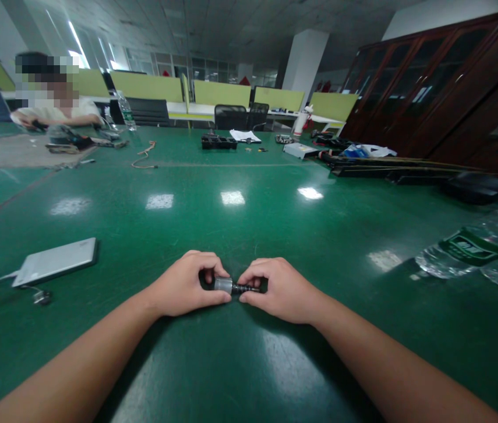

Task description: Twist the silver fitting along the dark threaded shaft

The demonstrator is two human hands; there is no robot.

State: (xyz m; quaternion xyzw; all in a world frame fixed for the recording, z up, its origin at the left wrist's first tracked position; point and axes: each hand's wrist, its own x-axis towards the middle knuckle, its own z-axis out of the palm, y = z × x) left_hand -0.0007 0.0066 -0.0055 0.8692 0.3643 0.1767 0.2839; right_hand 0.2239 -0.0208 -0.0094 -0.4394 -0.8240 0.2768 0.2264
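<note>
A small metal part [223,285], a grey cylinder with a thin dark ribbed shaft [244,288] on its right, lies level between my hands, low over the green table [213,223]. My left hand [189,283] pinches the cylinder end between thumb and fingers. The shaft end is between the thumb and fingertips of my right hand [281,289]. The fingertips of the two hands are close together but apart. Whether the part rests on the table cannot be seen.
A white power bank [57,260] with a cable lies at the left. Clear plastic bottles [460,252] stand at the right. Black parts [219,141], papers [245,136] and a rope [143,155] lie farther back. A person [72,111] sits at the far left.
</note>
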